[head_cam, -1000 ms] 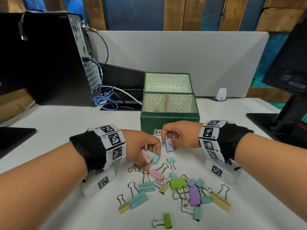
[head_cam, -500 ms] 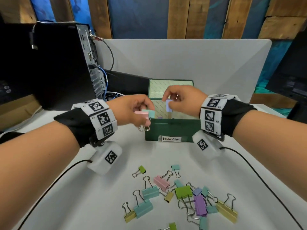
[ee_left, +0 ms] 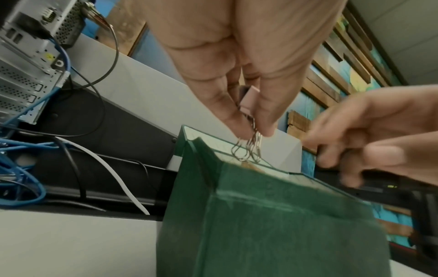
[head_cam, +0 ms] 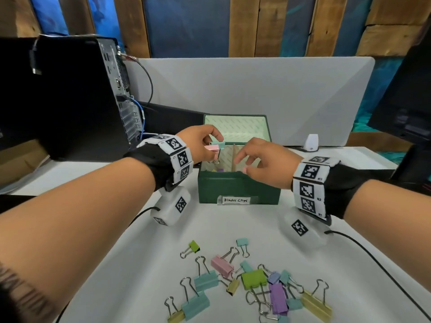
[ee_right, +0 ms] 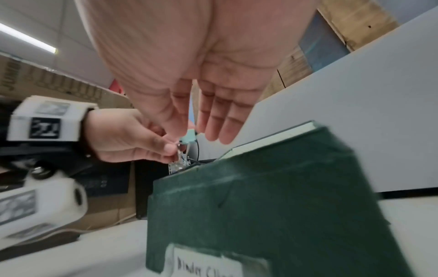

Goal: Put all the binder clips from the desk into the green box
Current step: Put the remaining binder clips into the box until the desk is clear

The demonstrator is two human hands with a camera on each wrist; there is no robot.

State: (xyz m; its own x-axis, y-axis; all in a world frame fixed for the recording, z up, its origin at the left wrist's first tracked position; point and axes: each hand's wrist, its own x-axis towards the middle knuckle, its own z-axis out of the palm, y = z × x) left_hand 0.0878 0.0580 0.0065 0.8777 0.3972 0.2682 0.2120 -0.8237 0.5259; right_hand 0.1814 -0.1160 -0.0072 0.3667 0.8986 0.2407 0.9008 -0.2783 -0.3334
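The green box (head_cam: 238, 186) stands open mid-desk, labelled "Binder Clips", with a wooden divider inside. Over its left compartment my left hand (head_cam: 205, 145) pinches a pink clip (head_cam: 211, 148) and a teal clip (head_cam: 217, 143); their wire handles (ee_left: 249, 148) hang below the fingertips. My right hand (head_cam: 256, 159) hovers over the box's front rim with fingers spread and straight, holding nothing, as the right wrist view (ee_right: 201, 120) confirms. A purple clip (head_cam: 219, 170) lies inside the box. Several coloured binder clips (head_cam: 251, 280) lie scattered on the desk nearer me.
A black computer tower (head_cam: 70, 96) with blue cables (ee_left: 28, 168) stands at the back left. A grey partition (head_cam: 256, 94) runs behind the box, with a small white device (head_cam: 311, 142) at its foot. A monitor base (head_cam: 410, 164) is at the right. Wrist-camera cables (head_cam: 373, 257) trail over the desk.
Both hands rose from the pile to the box. My right hand has let go of the purple clip and spread its fingers. My left hand still holds the pink and teal clips.
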